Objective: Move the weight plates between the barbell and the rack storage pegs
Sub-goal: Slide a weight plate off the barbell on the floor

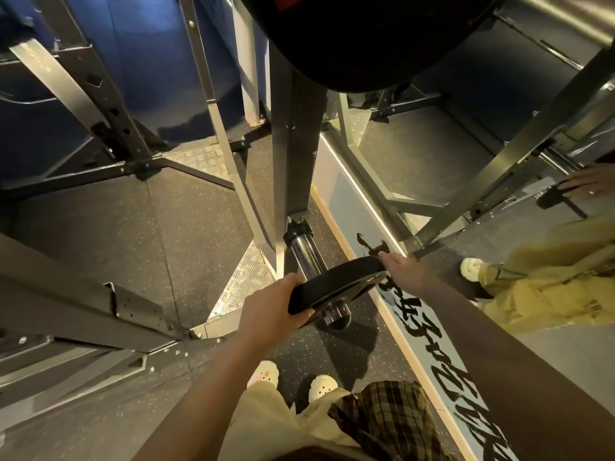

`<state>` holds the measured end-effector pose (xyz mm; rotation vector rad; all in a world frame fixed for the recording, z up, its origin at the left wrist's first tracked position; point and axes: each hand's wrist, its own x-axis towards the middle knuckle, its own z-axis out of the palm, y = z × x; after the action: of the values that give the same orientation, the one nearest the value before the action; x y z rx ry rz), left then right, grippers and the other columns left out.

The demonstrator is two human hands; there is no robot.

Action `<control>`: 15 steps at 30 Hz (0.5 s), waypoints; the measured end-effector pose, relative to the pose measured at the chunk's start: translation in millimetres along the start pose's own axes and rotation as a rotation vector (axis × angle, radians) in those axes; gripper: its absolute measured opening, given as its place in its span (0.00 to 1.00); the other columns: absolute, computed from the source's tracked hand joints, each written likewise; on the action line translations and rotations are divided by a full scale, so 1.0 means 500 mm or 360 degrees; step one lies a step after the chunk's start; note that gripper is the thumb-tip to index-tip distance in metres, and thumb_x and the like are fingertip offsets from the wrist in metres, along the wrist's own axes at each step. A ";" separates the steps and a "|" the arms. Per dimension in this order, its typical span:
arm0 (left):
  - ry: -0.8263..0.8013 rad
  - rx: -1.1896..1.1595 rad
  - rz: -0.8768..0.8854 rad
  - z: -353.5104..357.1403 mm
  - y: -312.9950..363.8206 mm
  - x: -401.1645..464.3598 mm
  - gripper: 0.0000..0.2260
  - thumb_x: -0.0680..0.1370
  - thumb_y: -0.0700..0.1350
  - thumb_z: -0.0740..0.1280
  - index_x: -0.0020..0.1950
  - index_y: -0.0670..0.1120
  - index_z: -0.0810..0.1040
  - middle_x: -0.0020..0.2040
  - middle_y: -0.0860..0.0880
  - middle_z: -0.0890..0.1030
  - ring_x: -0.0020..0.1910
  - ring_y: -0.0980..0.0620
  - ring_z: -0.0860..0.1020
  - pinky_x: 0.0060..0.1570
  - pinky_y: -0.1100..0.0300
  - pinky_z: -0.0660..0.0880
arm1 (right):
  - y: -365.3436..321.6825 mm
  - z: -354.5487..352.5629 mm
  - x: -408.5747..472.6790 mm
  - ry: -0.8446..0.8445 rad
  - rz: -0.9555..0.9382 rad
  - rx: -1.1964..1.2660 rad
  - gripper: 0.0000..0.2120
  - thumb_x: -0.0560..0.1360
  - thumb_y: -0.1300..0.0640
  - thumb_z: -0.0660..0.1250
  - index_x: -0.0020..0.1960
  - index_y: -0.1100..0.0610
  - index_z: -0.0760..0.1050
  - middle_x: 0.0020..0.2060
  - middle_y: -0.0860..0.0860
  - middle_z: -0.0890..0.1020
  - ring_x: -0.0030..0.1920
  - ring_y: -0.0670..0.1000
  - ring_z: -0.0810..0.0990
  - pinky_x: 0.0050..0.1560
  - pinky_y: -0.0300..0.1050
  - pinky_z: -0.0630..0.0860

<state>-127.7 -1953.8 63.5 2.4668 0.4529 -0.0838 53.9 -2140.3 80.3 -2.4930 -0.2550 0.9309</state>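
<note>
a: where do we have the weight plate (336,285) right now?

b: low and near us, threaded on the chrome storage peg (307,257) that sticks out from the foot of the rack upright (296,154) toward our feet. the peg's end cap shows just below the plate, so we judge it sits close to the free end, not pushed home.

a: and our hands?

b: our left hand (276,307) grips the near-left rim, fingers curled round the edge with the thumb over the face. our right hand (404,272) is on the far-right rim; its fingers reach over the edge, though from this angle we can't quite see how far they wrap behind it.

a: so what does the next move turn on?

b: the peg's long axis. it runs from the upright down toward us, and the plate's face lies across it. the two hands sit on opposite sides of the hole, about equally near, so any slide has to follow that line, either in toward the upright or off the end toward us, with both sides kept level or the bore may bind.

a: anything else around?

b: a large black plate (366,38) hangs overhead, and the mirror (499,154) on the right shows a reflection. speckled rubber floor (166,227) lies beneath.
</note>
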 end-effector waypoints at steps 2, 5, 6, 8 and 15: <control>-0.0050 0.0008 -0.0024 -0.001 -0.011 -0.003 0.16 0.74 0.53 0.71 0.59 0.54 0.71 0.52 0.57 0.79 0.47 0.58 0.76 0.43 0.70 0.70 | -0.004 0.011 -0.007 0.0021 -0.0037 0.0133 0.24 0.83 0.43 0.47 0.71 0.54 0.67 0.69 0.54 0.71 0.70 0.57 0.66 0.70 0.51 0.58; -0.0161 0.0063 -0.0052 -0.007 -0.022 0.006 0.16 0.73 0.51 0.72 0.56 0.54 0.70 0.47 0.57 0.77 0.44 0.58 0.74 0.44 0.66 0.74 | -0.009 0.021 -0.017 0.0037 -0.0089 0.0177 0.22 0.83 0.43 0.47 0.67 0.51 0.70 0.64 0.52 0.73 0.67 0.56 0.69 0.67 0.50 0.61; -0.0194 0.0069 -0.0054 -0.008 -0.023 0.008 0.16 0.73 0.50 0.72 0.55 0.55 0.69 0.46 0.58 0.76 0.44 0.57 0.74 0.44 0.65 0.75 | -0.006 0.026 -0.018 0.0060 -0.0116 0.0129 0.20 0.83 0.43 0.47 0.65 0.50 0.70 0.60 0.52 0.75 0.64 0.55 0.71 0.63 0.48 0.64; -0.0229 0.0065 -0.0065 -0.006 -0.024 0.014 0.16 0.72 0.50 0.73 0.54 0.55 0.68 0.45 0.57 0.75 0.44 0.57 0.75 0.44 0.64 0.75 | 0.000 0.033 -0.018 0.0165 -0.0178 0.0004 0.17 0.82 0.43 0.49 0.58 0.50 0.71 0.49 0.49 0.77 0.57 0.53 0.75 0.55 0.46 0.67; -0.0321 0.0007 0.0006 0.001 -0.004 0.024 0.19 0.72 0.54 0.73 0.58 0.53 0.72 0.47 0.57 0.75 0.48 0.55 0.76 0.49 0.63 0.74 | -0.001 0.040 -0.029 0.0444 -0.0496 -0.0349 0.17 0.78 0.37 0.56 0.48 0.49 0.75 0.39 0.46 0.78 0.43 0.46 0.77 0.43 0.42 0.72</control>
<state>-117.0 -1949.1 59.9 2.4320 0.3607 -0.3290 29.9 -2137.5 75.3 -2.6378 -0.6595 0.4440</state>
